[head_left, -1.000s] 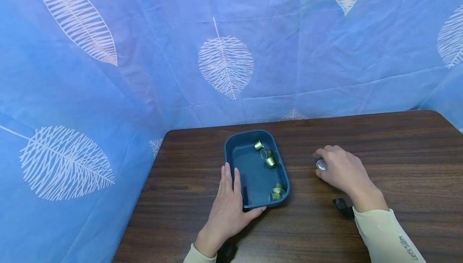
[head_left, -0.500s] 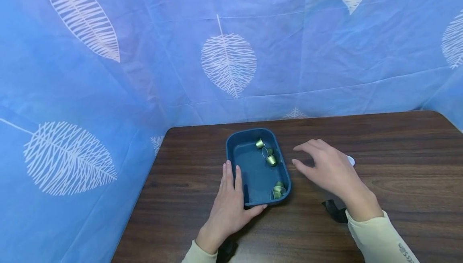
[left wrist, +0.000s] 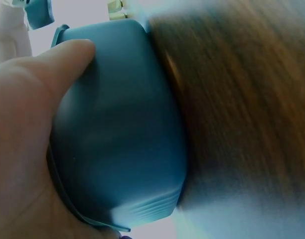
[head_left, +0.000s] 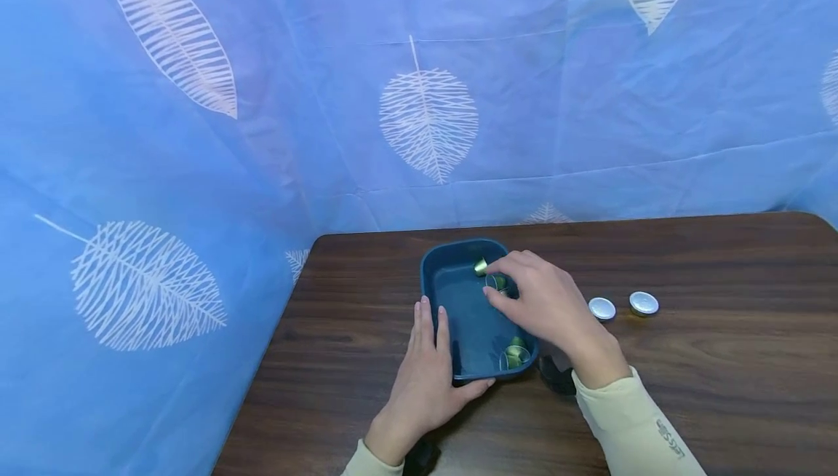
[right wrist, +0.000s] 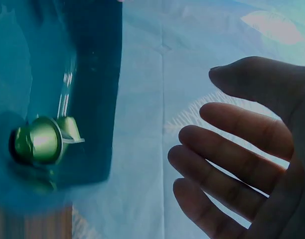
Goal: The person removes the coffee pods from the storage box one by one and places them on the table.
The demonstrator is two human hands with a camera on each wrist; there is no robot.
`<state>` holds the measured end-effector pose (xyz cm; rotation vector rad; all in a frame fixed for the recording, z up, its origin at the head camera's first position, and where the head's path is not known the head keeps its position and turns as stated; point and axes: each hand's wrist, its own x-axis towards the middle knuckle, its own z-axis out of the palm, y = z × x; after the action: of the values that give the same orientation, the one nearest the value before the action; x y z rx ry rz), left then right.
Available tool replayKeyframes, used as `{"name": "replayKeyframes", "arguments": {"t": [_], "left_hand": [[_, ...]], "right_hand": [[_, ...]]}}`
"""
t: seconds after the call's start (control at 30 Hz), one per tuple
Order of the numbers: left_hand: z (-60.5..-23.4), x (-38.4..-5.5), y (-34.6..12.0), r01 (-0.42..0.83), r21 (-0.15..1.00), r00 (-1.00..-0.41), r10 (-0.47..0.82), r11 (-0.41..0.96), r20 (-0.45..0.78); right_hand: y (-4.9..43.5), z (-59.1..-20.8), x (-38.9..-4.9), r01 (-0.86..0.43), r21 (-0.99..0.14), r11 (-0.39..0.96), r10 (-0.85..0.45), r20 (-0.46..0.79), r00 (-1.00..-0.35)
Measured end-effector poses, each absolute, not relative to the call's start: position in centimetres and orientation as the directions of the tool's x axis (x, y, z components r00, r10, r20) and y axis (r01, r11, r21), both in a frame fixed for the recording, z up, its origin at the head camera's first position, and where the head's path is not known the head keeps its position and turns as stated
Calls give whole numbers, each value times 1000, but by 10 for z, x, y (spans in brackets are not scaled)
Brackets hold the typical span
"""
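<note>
A dark blue rectangular tray point(head_left: 461, 308) stands on the table with several small green coffee capsules in it. My left hand point(head_left: 419, 389) lies along its near left corner, straight fingers at the left rim and thumb against the near wall, as the left wrist view shows of the tray point(left wrist: 122, 114). Over the tray's right side hovers my right hand point(head_left: 546, 305), thumb and index finger apart around a capsule point(head_left: 499, 283). Another capsule point(head_left: 481, 266) lies just beyond the index fingertip. The right wrist view shows my right hand point(right wrist: 227, 152) with spread fingers, beside capsules point(right wrist: 44, 141) in the tray.
Two capsules stand lid up on the table right of the tray, a nearer one point(head_left: 601, 308) and a farther one point(head_left: 644, 303). More capsules point(head_left: 515, 354) lie in the tray's near right corner. A blue leaf-print cloth point(head_left: 327, 119) hangs behind the wooden table point(head_left: 733, 359).
My right hand set a silver-lidded capsule down on the table at the right, let go and moved left over the tray. My left hand has stayed at the tray.
</note>
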<state>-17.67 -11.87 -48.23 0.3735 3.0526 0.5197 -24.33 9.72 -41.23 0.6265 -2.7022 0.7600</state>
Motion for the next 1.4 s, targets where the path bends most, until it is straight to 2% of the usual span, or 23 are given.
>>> {"name": "replayKeyframes", "arguments": {"t": [0.57, 0.77, 0.93, 1.4], "left_hand": [[-487, -178, -120, 224, 330, -971, 238, 917, -5], [-485, -179, -121, 227, 311, -971, 237, 923, 6], [-484, -178, -123, 230, 299, -971, 240, 926, 2], [-485, -180, -122, 246, 273, -968, 250, 930, 22]], "right_hand": [[62, -427, -276, -463, -410, 786, -362, 303, -882], [51, -437, -285, -466, -331, 820, -377, 299, -877], [47, -446, -291, -446, -290, 847, -386, 242, -890], [51, -437, -307, -433, -321, 842, -412, 135, -901]]}}
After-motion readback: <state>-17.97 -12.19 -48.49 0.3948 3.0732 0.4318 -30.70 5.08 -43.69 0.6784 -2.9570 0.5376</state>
